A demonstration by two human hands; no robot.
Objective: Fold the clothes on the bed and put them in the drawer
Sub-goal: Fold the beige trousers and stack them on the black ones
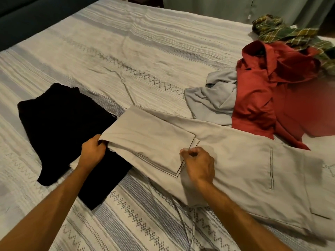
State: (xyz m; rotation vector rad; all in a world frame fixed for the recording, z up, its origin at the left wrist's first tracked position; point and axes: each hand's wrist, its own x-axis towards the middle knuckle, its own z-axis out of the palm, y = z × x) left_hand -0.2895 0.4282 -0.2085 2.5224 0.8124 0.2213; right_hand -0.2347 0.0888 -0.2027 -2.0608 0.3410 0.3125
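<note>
Your left hand [93, 151] pinched the beige trousers [226, 160] at the fold, centre frame, pinning it. Your right hand [198, 164], loosely curled and holding nothing clear, rested on the doubled-back legs to flatten them.

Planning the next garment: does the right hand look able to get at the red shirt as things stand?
Probably yes. The red shirt lies uncovered on the right, only beige trousers between, but the right hand hovers over those trousers mid-fold.

Left hand [93, 152] pinches folded beige trousers [226, 160]; right hand [198, 164] hovers.
</note>
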